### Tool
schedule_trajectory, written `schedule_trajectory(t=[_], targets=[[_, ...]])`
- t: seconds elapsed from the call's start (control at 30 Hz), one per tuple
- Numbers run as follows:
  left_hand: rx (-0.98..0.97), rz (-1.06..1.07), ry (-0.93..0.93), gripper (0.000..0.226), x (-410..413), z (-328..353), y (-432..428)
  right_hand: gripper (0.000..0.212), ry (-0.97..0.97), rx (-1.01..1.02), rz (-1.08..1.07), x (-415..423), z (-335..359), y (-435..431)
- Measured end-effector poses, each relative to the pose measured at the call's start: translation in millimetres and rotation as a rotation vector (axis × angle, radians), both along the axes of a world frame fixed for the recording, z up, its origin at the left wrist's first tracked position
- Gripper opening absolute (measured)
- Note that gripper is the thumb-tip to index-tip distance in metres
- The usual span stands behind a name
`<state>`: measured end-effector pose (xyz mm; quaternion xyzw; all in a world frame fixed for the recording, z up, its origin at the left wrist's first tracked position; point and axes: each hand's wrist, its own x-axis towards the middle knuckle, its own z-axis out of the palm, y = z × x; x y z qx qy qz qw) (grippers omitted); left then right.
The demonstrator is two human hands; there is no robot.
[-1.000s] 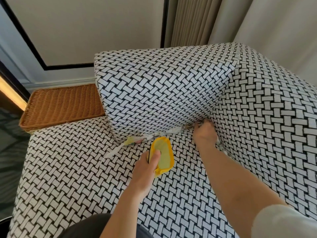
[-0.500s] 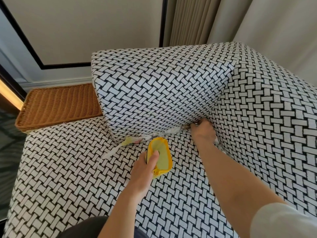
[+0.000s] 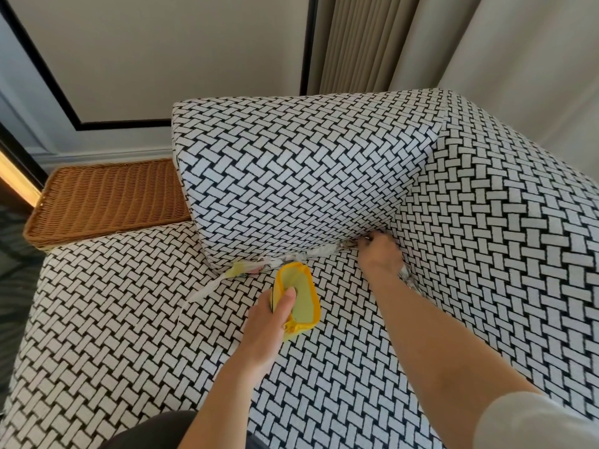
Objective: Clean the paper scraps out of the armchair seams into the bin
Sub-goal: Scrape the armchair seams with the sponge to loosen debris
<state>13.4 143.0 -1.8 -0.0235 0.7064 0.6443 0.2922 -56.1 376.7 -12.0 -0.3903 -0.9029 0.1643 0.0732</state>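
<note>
armchair (image 3: 129,319), black-and-white basket-weave fabric, fills the centre and right of the frame. wicker tray (image 3: 107,196) sits at left, behind the seat. paper scraps (image 3: 311,254), white with one yellow piece, line the seam below the upright cushion; the row runs lower left to upper right. yellow bin (image 3: 299,299), at centre just below the scraps, has its long axis pointing at the seam; left hand (image 3: 265,328) grasps it. right hand (image 3: 379,254) covers the seam's right end; its fingertips are hidden, so its grip cannot be told.

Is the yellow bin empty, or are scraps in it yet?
Empty, as far as shows: the yellow bin, held by the left hand, shows a bare pale inside. The paper scraps lie in the seam.
</note>
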Motion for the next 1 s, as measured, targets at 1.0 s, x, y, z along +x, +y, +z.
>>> schedule_trajectory(t=[1.0], targets=[[-0.249,-0.003,0.031,0.097,41.8,40.9,-3.5,0.027,0.501,-0.849,-0.001,127.4,50.5,-92.8]])
